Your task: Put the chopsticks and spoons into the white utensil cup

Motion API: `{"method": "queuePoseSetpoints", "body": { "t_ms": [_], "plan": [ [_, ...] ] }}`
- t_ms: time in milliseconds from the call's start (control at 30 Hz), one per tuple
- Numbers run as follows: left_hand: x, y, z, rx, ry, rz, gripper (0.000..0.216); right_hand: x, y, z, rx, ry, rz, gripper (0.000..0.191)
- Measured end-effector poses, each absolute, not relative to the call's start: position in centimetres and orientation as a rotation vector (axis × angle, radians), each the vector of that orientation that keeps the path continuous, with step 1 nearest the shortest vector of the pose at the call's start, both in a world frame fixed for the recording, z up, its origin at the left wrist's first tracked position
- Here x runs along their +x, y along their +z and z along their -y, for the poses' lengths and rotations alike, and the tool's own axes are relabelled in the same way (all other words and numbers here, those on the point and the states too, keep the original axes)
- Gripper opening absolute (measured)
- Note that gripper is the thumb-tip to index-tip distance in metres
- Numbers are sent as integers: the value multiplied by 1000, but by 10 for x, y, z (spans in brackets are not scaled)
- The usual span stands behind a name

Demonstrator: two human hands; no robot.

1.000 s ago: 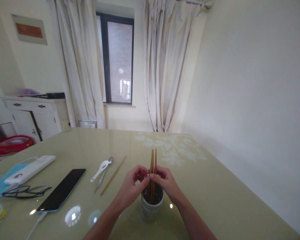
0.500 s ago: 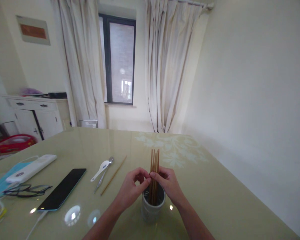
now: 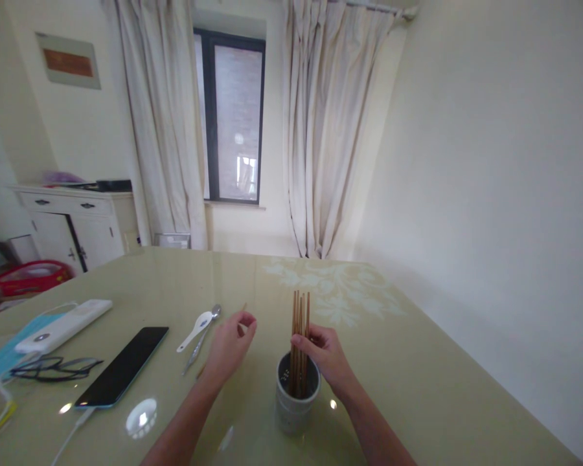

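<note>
My right hand (image 3: 326,353) is closed around a bundle of brown chopsticks (image 3: 300,323), thumb in front. The chopsticks stand upright, their lower ends inside a grey cup (image 3: 296,409) on the table. My left hand (image 3: 230,346) is held over a single chopstick (image 3: 201,371) lying on the table, hiding its middle; only its two ends show. The left fingers are loosely curved, with a gap between thumb and forefinger, and nothing is visible in them. Just left of that hand lie a white spoon (image 3: 194,331) and a metal spoon (image 3: 194,356).
On the left of the glossy table (image 3: 418,388) lie a black phone (image 3: 124,369) with a cable, eyeglasses (image 3: 56,367), a white power strip-like device (image 3: 65,325) and a blue mask (image 3: 2,359). A wall (image 3: 490,194) runs along the right edge.
My left hand has moved left from the chopstick bundle at the cup to above the lone chopstick. My right hand stays on the bundle.
</note>
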State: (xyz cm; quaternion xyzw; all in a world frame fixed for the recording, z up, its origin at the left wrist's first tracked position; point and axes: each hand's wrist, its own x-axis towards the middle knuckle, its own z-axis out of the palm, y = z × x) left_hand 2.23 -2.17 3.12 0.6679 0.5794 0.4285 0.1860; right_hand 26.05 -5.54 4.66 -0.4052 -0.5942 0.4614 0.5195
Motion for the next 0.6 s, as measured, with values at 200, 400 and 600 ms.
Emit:
{"method": "queuePoseSetpoints", "body": {
  "t_ms": [200,400,600],
  "plan": [
    [-18,3,8,2196,743,-2299,18,261,45,56,-933,1052,1440,47],
    [-14,-5,6,2195,803,-2192,23,261,44,55,-942,1081,1424,49],
    [24,9,15,1952,1120,-1807,28,262,38,52,-901,1111,1357,71]
  ]
}}
